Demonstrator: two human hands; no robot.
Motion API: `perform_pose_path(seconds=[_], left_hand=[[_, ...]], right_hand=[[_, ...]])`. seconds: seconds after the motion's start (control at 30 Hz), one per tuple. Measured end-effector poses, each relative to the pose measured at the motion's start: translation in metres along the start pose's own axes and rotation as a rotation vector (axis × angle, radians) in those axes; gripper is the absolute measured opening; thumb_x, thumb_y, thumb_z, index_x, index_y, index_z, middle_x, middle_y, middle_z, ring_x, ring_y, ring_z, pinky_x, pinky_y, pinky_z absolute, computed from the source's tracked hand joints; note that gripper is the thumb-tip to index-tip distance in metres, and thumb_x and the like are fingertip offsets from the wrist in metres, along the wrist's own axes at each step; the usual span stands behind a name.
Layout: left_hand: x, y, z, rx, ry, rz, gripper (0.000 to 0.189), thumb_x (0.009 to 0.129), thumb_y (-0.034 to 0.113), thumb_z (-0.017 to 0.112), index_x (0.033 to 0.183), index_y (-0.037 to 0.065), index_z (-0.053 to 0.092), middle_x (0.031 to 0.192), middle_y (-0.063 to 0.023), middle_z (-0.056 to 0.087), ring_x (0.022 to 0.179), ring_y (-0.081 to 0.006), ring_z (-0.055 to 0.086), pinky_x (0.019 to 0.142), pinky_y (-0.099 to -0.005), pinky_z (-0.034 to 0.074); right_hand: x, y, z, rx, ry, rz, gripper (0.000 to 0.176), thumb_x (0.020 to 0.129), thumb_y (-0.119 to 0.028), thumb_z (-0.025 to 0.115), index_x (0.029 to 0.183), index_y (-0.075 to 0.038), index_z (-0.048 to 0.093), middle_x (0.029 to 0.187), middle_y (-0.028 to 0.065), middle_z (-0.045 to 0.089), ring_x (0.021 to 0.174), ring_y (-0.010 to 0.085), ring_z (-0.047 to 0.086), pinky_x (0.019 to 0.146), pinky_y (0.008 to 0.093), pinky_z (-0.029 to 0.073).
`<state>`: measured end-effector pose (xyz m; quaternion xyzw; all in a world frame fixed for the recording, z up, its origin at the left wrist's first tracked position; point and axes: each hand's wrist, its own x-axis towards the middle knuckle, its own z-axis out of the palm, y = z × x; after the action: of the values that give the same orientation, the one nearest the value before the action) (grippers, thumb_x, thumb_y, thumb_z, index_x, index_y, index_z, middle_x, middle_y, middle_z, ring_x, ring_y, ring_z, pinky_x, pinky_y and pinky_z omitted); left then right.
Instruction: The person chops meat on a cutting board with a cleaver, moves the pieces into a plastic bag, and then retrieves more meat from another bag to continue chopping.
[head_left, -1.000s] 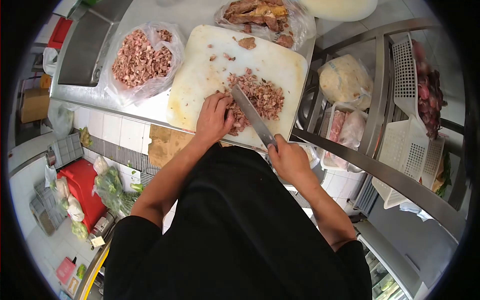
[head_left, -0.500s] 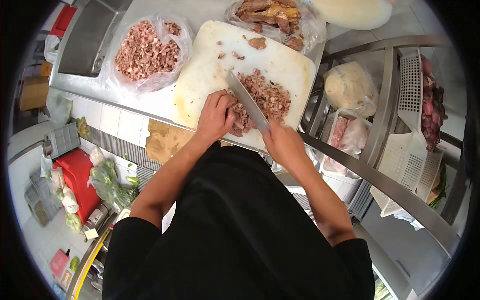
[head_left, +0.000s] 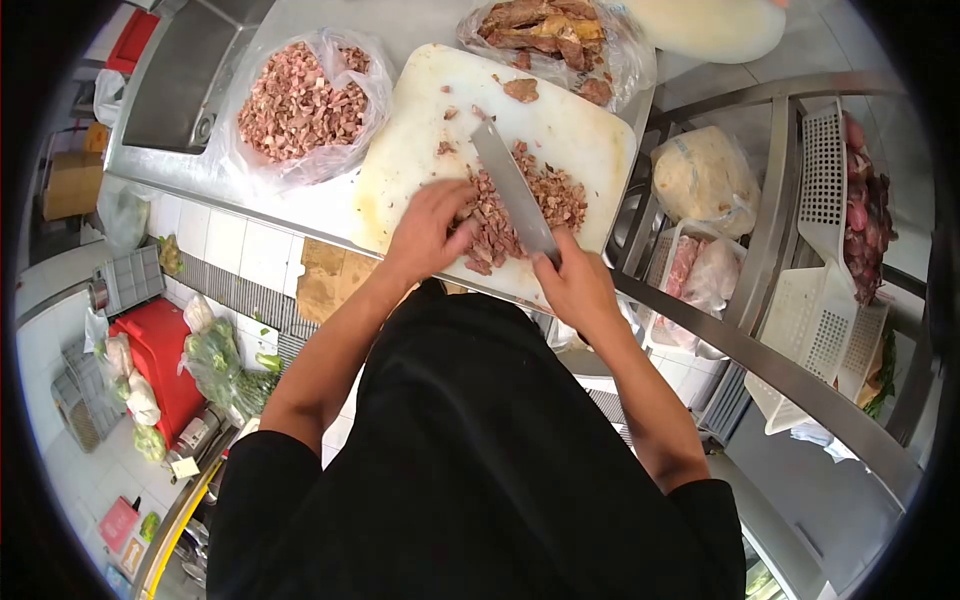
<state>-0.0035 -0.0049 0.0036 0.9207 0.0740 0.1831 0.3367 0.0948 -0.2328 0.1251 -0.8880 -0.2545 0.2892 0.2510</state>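
Here, in the head view, the right hand (head_left: 577,288) is closed round the knife (head_left: 513,187) handle, the blade lying over the chopped meat (head_left: 548,195) on the cutting board (head_left: 415,150) at upper centre. The left hand (head_left: 425,235) grasps nothing, its curled fingers steadying the pile. The meat looks soft, greasy and loose, best gathered from the sides.
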Motion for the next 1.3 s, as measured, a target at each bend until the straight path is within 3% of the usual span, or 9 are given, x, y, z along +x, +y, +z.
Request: perform_pose_path(seconds=[0.07,0.13,0.23,0.5,0.67,0.93,1.1,1.17,1.3], left_hand=[[-0.008,0.018,-0.014,-0.106,-0.210,0.140,0.049,0.088,0.032,0.076,0.130,0.008,0.063,0.146,-0.0182,0.052,0.132,-0.0408,0.051,0.112,-0.0510,0.042],[-0.017,0.020,-0.006,-0.009,-0.238,0.172,0.059,0.083,0.040,0.081,0.131,0.010,0.063,0.146,-0.0165,0.052,0.134,-0.0401,0.050,0.112,-0.0500,0.042],[-0.012,0.028,0.005,0.108,-0.192,0.093,0.061,0.080,0.039,0.084,0.130,0.010,0.064,0.145,-0.0155,0.053,0.135,-0.0392,0.050,0.113,-0.0488,0.042],[-0.014,0.026,0.002,-0.075,-0.069,0.060,0.031,0.084,0.012,0.075,0.114,0.005,0.067,0.129,-0.0174,0.060,0.123,-0.0399,0.055,0.103,-0.0488,0.049],[-0.012,0.029,0.013,-0.056,-0.032,0.005,0.027,0.084,0.011,0.073,0.108,0.002,0.065,0.119,-0.0162,0.062,0.115,-0.0374,0.058,0.098,-0.0447,0.051],[-0.012,0.027,0.011,-0.093,0.002,-0.006,0.031,0.081,0.008,0.074,0.109,0.001,0.065,0.116,-0.0164,0.063,0.109,-0.0364,0.061,0.096,-0.0437,0.052],[-0.004,0.021,0.005,-0.133,0.147,-0.064,0.033,0.080,0.009,0.067,0.112,0.003,0.063,0.121,-0.0199,0.058,0.114,-0.0403,0.057,0.099,-0.0477,0.049],[0.000,0.018,0.006,-0.092,0.202,-0.061,0.032,0.082,0.011,0.065,0.113,0.003,0.065,0.120,-0.0200,0.058,0.113,-0.0400,0.057,0.099,-0.0484,0.049],[-0.002,0.015,0.003,-0.033,0.014,-0.074,0.028,0.082,0.011,0.068,0.109,0.003,0.066,0.118,-0.0176,0.061,0.112,-0.0382,0.058,0.098,-0.0478,0.050]], right_hand=[[-0.016,0.010,-0.004,0.019,-0.031,0.038,0.026,0.098,-0.026,0.059,0.108,-0.002,0.055,0.077,0.0239,0.070,0.074,0.0479,0.067,0.070,0.0581,0.049],[-0.026,0.012,-0.007,0.005,-0.049,0.073,0.026,0.098,-0.025,0.059,0.109,-0.002,0.055,0.076,0.0234,0.070,0.074,0.0478,0.067,0.070,0.0578,0.049],[-0.032,0.013,-0.004,-0.014,-0.046,0.096,0.024,0.098,-0.024,0.059,0.109,-0.002,0.055,0.076,0.0227,0.070,0.074,0.0478,0.067,0.069,0.0579,0.050],[-0.053,0.010,-0.008,-0.047,-0.098,0.081,0.025,0.100,-0.026,0.058,0.110,-0.004,0.055,0.076,0.0248,0.070,0.076,0.0490,0.068,0.070,0.0583,0.052],[-0.059,0.006,0.009,-0.183,-0.115,0.051,0.024,0.101,-0.023,0.055,0.109,-0.001,0.055,0.075,0.0287,0.069,0.075,0.0506,0.069,0.073,0.0603,0.055],[0.045,-0.014,0.044,-0.190,-0.014,-0.139,0.021,0.101,-0.018,0.051,0.103,0.002,0.056,0.077,0.0292,0.069,0.076,0.0490,0.070,0.073,0.0593,0.055],[-0.010,-0.002,0.008,-0.157,0.033,-0.167,0.021,0.102,-0.019,0.053,0.104,0.001,0.056,0.074,0.0282,0.068,0.073,0.0498,0.067,0.071,0.0611,0.052],[-0.030,0.001,-0.003,-0.163,-0.124,-0.012,0.026,0.103,-0.026,0.054,0.106,0.001,0.057,0.074,0.0280,0.067,0.072,0.0508,0.065,0.069,0.0594,0.049],[-0.049,0.002,-0.010,-0.197,-0.174,0.044,0.027,0.103,-0.026,0.054,0.107,0.000,0.057,0.074,0.0283,0.067,0.073,0.0508,0.066,0.069,0.0593,0.050]])
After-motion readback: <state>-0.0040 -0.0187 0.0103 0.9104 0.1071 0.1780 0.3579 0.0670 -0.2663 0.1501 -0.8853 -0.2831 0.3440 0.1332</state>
